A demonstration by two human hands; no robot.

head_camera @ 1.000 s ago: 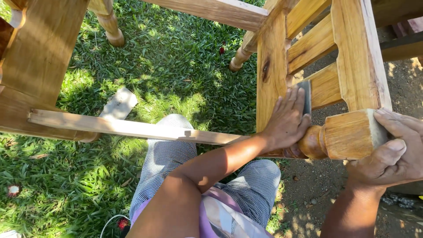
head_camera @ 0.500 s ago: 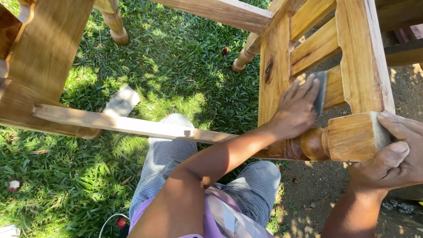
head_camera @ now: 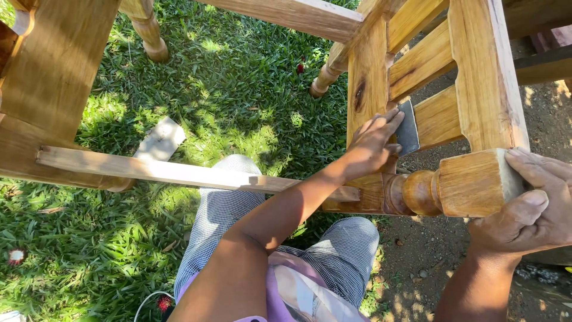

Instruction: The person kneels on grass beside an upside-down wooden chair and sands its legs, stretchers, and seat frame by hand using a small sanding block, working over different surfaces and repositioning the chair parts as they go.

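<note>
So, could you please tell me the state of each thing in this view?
left hand: presses a dark sanding sheet flat against the wooden upright.
right hand: wrapped around the end of the turned leg.
wooden furniture frame: bare wood, tipped over above the grass.
loose sheet: lying flat on the grass.

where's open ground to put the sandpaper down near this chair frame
Grass between the two turned legs and the flat scrap is bare. Dirt right of the knee is free. Crowded around the slats, where the left hand presses sandpaper.
</note>
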